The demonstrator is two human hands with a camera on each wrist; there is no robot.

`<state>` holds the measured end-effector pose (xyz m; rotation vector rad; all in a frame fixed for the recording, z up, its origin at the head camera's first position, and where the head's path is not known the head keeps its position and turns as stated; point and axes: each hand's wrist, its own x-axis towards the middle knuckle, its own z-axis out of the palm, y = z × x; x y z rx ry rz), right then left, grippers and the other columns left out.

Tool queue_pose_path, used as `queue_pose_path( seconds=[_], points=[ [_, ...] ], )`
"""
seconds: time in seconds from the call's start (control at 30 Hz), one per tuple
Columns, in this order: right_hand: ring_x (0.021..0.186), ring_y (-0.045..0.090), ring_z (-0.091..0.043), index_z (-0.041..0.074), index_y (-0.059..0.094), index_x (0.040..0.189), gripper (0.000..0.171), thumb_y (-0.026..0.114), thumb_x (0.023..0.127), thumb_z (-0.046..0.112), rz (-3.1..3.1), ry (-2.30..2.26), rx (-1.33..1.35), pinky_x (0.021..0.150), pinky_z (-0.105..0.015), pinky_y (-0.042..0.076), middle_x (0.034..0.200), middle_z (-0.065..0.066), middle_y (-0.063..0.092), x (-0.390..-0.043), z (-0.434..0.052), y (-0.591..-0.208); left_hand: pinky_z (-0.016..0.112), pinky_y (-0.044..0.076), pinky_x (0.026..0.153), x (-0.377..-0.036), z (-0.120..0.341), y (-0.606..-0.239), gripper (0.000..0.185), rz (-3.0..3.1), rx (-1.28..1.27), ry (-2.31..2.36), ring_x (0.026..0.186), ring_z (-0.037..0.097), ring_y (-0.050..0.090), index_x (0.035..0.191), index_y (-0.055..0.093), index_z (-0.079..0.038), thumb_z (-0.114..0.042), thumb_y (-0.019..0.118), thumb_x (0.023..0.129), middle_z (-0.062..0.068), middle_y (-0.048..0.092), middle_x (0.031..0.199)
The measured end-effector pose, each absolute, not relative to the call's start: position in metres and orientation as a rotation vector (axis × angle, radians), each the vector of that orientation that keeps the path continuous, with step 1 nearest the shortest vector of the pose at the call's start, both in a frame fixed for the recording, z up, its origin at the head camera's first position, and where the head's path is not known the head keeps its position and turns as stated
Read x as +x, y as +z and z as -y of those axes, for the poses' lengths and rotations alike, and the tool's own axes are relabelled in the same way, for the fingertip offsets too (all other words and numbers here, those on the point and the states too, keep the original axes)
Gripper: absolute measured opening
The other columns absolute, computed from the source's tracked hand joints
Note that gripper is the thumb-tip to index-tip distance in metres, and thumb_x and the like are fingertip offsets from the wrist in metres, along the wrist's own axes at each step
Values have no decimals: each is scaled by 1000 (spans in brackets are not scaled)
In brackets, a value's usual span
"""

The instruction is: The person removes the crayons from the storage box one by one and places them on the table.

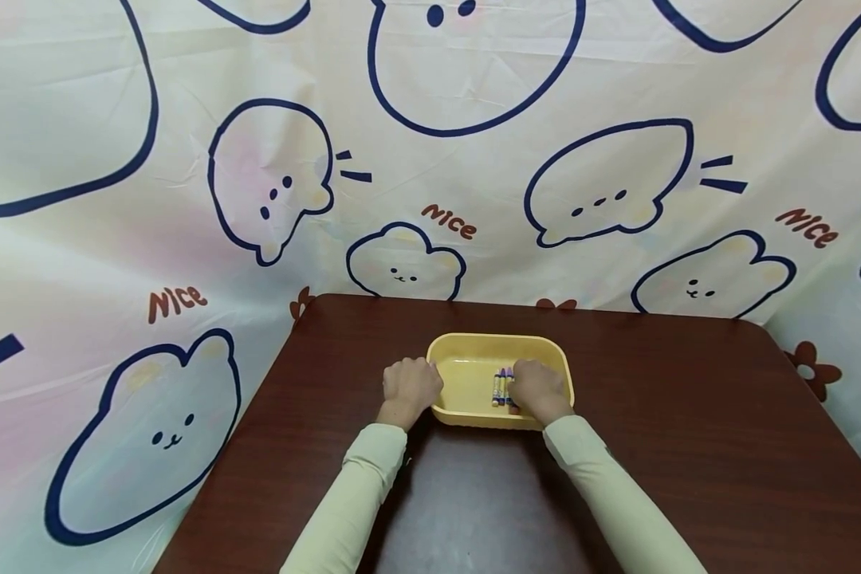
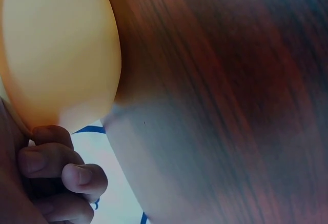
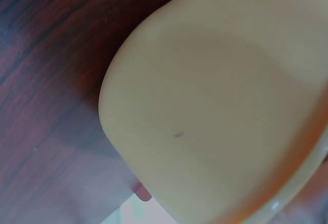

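A yellow plastic tray stands on the dark brown table. My left hand grips its left rim, and in the left wrist view the curled fingers are right at the tray's edge. Inside the tray, toward the right, several crayons lie side by side, with yellow wrappers and purple tips. My right hand reaches over the right wall and is down at these crayons, covering part of them. Its fingertips are hidden, so I cannot tell whether they pinch a crayon. The tray's outer wall fills most of the right wrist view.
The wood-grain table extends on both sides of the tray and in front of it. Behind and beside it hangs a pale cloth with blue-outlined cartoon bears and the word "Nice".
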<state>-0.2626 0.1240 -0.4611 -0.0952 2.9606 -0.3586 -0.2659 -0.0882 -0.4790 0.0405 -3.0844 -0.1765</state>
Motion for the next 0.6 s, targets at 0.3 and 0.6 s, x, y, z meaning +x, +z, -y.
queue_pose_path(
  seconds=[0.3, 0.6],
  points=[
    [56, 41, -18, 15, 42, 60, 38, 63, 91, 13, -3015, -329, -167, 50, -35, 34, 60, -2, 43, -259, -124, -460, 44, 53, 61, -267, 88, -479, 48, 3098, 38, -174, 78, 32, 70, 89, 75, -6, -37, 42, 107, 14, 73, 87],
    [49, 36, -13, 16, 44, 56, 42, 68, 91, 17, -3040, -489, -192, 45, -30, 30, 55, 3, 38, -262, -129, -464, 44, 53, 61, -267, 88, -479, 48, 3089, 37, -159, 78, 31, 70, 87, 75, -6, -37, 43, 106, 14, 73, 86]
  ],
)
